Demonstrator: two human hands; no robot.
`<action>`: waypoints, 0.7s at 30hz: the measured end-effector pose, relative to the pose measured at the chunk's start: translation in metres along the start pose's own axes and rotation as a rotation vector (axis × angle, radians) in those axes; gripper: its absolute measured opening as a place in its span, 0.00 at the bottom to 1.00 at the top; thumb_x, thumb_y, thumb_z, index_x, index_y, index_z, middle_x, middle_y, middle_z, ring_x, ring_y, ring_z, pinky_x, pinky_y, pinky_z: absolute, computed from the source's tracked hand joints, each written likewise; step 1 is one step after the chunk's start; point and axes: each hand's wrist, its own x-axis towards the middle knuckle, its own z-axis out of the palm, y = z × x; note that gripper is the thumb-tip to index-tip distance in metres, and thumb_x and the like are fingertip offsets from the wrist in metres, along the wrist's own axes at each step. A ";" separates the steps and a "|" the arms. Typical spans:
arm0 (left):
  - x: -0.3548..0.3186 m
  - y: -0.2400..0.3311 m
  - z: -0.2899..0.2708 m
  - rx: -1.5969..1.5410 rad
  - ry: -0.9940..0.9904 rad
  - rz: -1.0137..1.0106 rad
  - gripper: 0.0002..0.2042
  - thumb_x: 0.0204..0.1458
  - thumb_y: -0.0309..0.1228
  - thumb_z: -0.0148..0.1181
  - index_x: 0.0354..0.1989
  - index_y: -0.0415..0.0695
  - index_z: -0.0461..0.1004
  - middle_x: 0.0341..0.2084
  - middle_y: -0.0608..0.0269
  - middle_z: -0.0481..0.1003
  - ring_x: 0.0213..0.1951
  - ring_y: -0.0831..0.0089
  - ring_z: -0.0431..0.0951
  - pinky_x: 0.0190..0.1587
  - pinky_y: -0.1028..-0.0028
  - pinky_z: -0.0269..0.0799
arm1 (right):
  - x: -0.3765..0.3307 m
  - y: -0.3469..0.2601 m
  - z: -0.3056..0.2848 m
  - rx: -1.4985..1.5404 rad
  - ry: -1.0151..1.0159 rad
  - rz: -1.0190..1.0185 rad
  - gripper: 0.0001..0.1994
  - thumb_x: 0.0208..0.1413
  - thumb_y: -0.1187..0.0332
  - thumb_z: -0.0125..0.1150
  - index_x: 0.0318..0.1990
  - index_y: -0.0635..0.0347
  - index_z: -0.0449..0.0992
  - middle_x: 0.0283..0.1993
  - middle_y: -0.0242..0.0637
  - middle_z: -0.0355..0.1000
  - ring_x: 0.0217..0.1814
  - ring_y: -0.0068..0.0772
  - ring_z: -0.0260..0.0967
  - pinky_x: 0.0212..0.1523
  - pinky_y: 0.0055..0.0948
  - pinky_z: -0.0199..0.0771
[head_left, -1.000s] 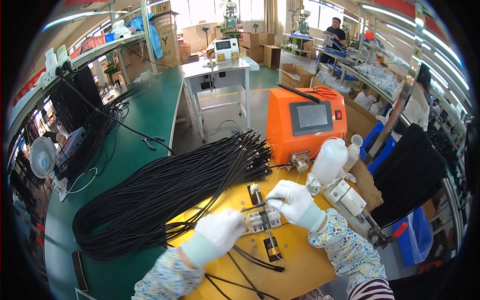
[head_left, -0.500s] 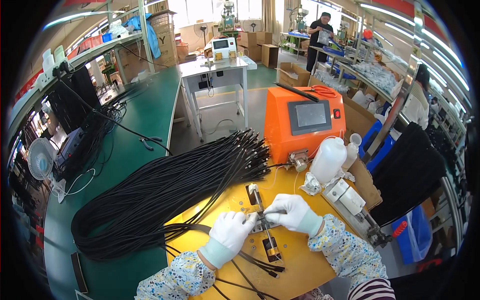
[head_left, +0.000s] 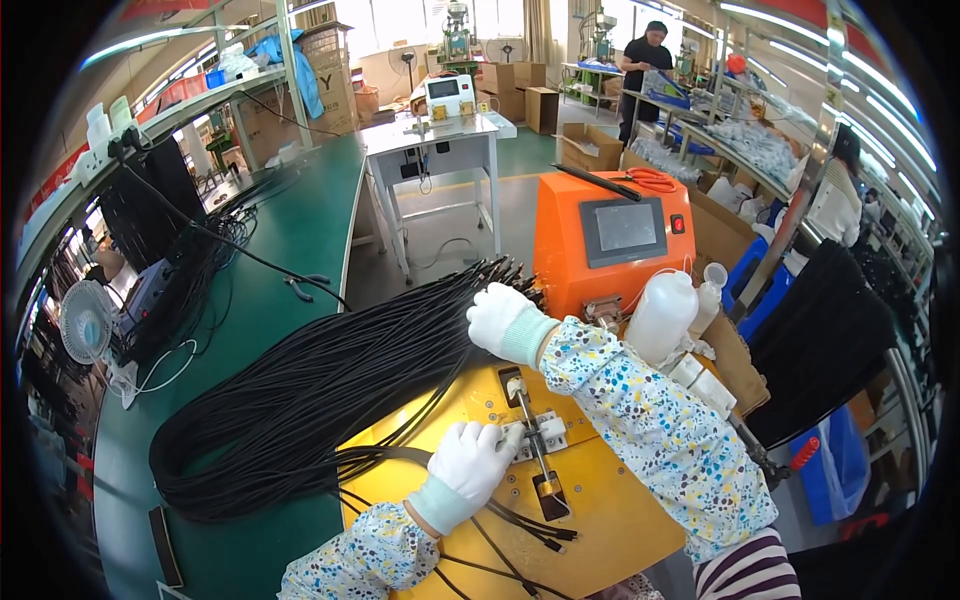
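Observation:
My left hand point(head_left: 468, 462), in a white glove, is closed at the left side of a small metal clamp fixture point(head_left: 540, 437). Its fingertips pinch a black cable point(head_left: 397, 456), mostly covered by the glove. A metal rod crosses the fixture, which is mounted on a yellow plate point(head_left: 610, 500). Farther off, my right hand point(head_left: 503, 322), gloved too, has curled fingers at the connector ends of a thick bundle of black cables point(head_left: 310, 390). What those fingers grip is hidden. Several loose cable ends point(head_left: 550, 537) lie on the plate below my left hand.
An orange machine point(head_left: 615, 245) with a screen stands behind the plate, pliers on top. White bottles point(head_left: 662, 318) and a metal cylinder device point(head_left: 700, 380) are at the right. On the green table point(head_left: 290, 230) lie other pliers point(head_left: 305, 287). A co-worker point(head_left: 645, 75) stands in back.
My right hand has left the fixture and moved up and away to the cable bundle's connector ends, uncovering the fixture's right side. My left hand stays at the fixture.

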 end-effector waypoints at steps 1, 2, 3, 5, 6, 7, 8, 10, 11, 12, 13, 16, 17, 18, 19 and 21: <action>0.001 0.001 0.000 -0.006 -0.009 -0.006 0.20 0.49 0.28 0.53 0.53 0.46 0.74 0.30 0.66 0.69 0.32 0.69 0.70 0.38 0.70 0.66 | -0.003 0.002 0.001 -0.003 0.012 -0.011 0.03 0.48 0.69 0.58 0.30 0.52 0.77 0.28 0.28 0.72 0.40 0.31 0.71 0.43 0.33 0.68; 0.001 0.000 0.000 -0.009 -0.019 -0.013 0.19 0.49 0.28 0.54 0.52 0.47 0.74 0.30 0.66 0.69 0.33 0.69 0.71 0.38 0.70 0.66 | -0.005 0.004 -0.001 -0.006 0.027 -0.022 0.02 0.48 0.69 0.58 0.29 0.52 0.76 0.28 0.28 0.72 0.40 0.32 0.71 0.43 0.33 0.68; 0.002 0.000 -0.001 -0.014 -0.027 -0.018 0.19 0.49 0.28 0.54 0.52 0.47 0.74 0.30 0.66 0.69 0.33 0.69 0.71 0.38 0.70 0.66 | -0.010 0.007 -0.003 -0.011 0.025 -0.021 0.02 0.48 0.69 0.58 0.29 0.52 0.76 0.28 0.28 0.72 0.40 0.32 0.71 0.43 0.33 0.68; -0.004 -0.004 0.002 -0.026 -0.028 -0.031 0.19 0.49 0.28 0.54 0.52 0.47 0.74 0.31 0.66 0.69 0.33 0.69 0.71 0.39 0.70 0.67 | -0.017 0.007 -0.016 0.153 0.421 0.019 0.06 0.46 0.70 0.59 0.34 0.54 0.74 0.30 0.31 0.71 0.41 0.34 0.69 0.42 0.34 0.68; -0.006 -0.006 0.004 -0.039 -0.026 -0.035 0.19 0.49 0.28 0.54 0.52 0.48 0.74 0.31 0.66 0.70 0.33 0.68 0.71 0.39 0.70 0.67 | -0.024 0.006 -0.023 0.157 0.423 0.010 0.06 0.46 0.70 0.59 0.34 0.54 0.74 0.30 0.31 0.71 0.41 0.34 0.69 0.42 0.34 0.68; -0.007 -0.006 0.004 -0.053 -0.018 -0.042 0.18 0.50 0.29 0.54 0.51 0.48 0.74 0.32 0.66 0.70 0.34 0.68 0.71 0.39 0.70 0.67 | -0.037 0.004 -0.033 0.182 0.567 0.021 0.07 0.44 0.71 0.59 0.34 0.54 0.74 0.30 0.31 0.70 0.39 0.34 0.69 0.42 0.33 0.69; -0.008 -0.006 0.003 -0.050 -0.015 -0.055 0.18 0.50 0.29 0.54 0.51 0.48 0.74 0.32 0.66 0.70 0.34 0.68 0.71 0.39 0.70 0.67 | -0.049 0.002 -0.043 0.209 0.711 0.032 0.07 0.43 0.71 0.59 0.33 0.54 0.73 0.30 0.30 0.69 0.38 0.35 0.68 0.42 0.33 0.69; -0.004 -0.006 0.002 -0.077 -0.005 -0.046 0.19 0.49 0.28 0.53 0.52 0.45 0.73 0.31 0.65 0.69 0.34 0.68 0.71 0.40 0.69 0.67 | -0.081 -0.007 -0.056 0.166 0.727 0.063 0.10 0.41 0.72 0.59 0.34 0.54 0.74 0.30 0.30 0.67 0.36 0.35 0.67 0.41 0.34 0.70; -0.003 -0.006 0.001 -0.090 0.001 -0.038 0.20 0.48 0.28 0.53 0.53 0.43 0.72 0.30 0.65 0.69 0.34 0.67 0.71 0.40 0.69 0.67 | -0.093 -0.010 -0.059 0.166 0.730 0.053 0.10 0.41 0.72 0.59 0.34 0.54 0.74 0.30 0.30 0.67 0.36 0.35 0.67 0.41 0.34 0.70; -0.003 -0.008 0.003 -0.094 0.002 -0.041 0.20 0.48 0.28 0.53 0.53 0.43 0.72 0.30 0.65 0.69 0.34 0.67 0.71 0.40 0.69 0.67 | -0.106 -0.014 -0.058 0.164 0.699 0.089 0.11 0.40 0.72 0.59 0.36 0.54 0.75 0.30 0.30 0.67 0.35 0.35 0.67 0.41 0.33 0.70; -0.002 -0.009 0.005 -0.093 0.017 -0.040 0.20 0.49 0.28 0.53 0.52 0.43 0.72 0.30 0.65 0.69 0.35 0.67 0.71 0.41 0.69 0.67 | -0.116 -0.016 -0.055 0.161 0.668 0.125 0.13 0.40 0.72 0.59 0.37 0.54 0.75 0.30 0.30 0.67 0.35 0.34 0.67 0.40 0.33 0.70; -0.003 -0.007 0.003 -0.086 0.047 -0.033 0.19 0.49 0.28 0.53 0.51 0.43 0.72 0.31 0.64 0.69 0.35 0.67 0.71 0.41 0.69 0.68 | -0.140 -0.021 -0.054 0.103 0.642 0.201 0.14 0.40 0.72 0.59 0.39 0.54 0.76 0.30 0.29 0.68 0.34 0.35 0.67 0.39 0.32 0.70; -0.003 -0.007 0.003 -0.084 0.050 -0.037 0.19 0.49 0.27 0.53 0.51 0.43 0.72 0.31 0.64 0.69 0.35 0.67 0.71 0.41 0.69 0.68 | -0.145 -0.023 -0.052 0.074 0.631 0.242 0.15 0.39 0.72 0.59 0.39 0.54 0.77 0.30 0.29 0.68 0.34 0.35 0.68 0.39 0.32 0.70; -0.003 -0.007 0.003 -0.082 0.053 -0.041 0.18 0.49 0.27 0.53 0.51 0.43 0.72 0.31 0.64 0.69 0.35 0.67 0.71 0.42 0.69 0.68 | -0.149 -0.026 -0.048 0.076 0.632 0.244 0.15 0.39 0.72 0.59 0.39 0.54 0.77 0.30 0.29 0.68 0.34 0.35 0.68 0.39 0.32 0.70; -0.003 -0.007 0.003 -0.080 0.056 -0.044 0.18 0.49 0.27 0.52 0.51 0.43 0.72 0.32 0.64 0.69 0.35 0.67 0.70 0.42 0.68 0.68 | -0.152 -0.028 -0.043 0.095 0.625 0.279 0.15 0.40 0.73 0.59 0.39 0.54 0.77 0.30 0.30 0.68 0.34 0.36 0.68 0.39 0.32 0.70; -0.002 -0.006 0.000 -0.084 0.018 -0.054 0.19 0.49 0.27 0.53 0.51 0.43 0.72 0.32 0.64 0.69 0.37 0.66 0.71 0.43 0.68 0.68 | -0.156 -0.033 -0.034 0.132 0.611 0.348 0.14 0.41 0.73 0.60 0.40 0.54 0.78 0.30 0.31 0.69 0.33 0.37 0.68 0.39 0.33 0.71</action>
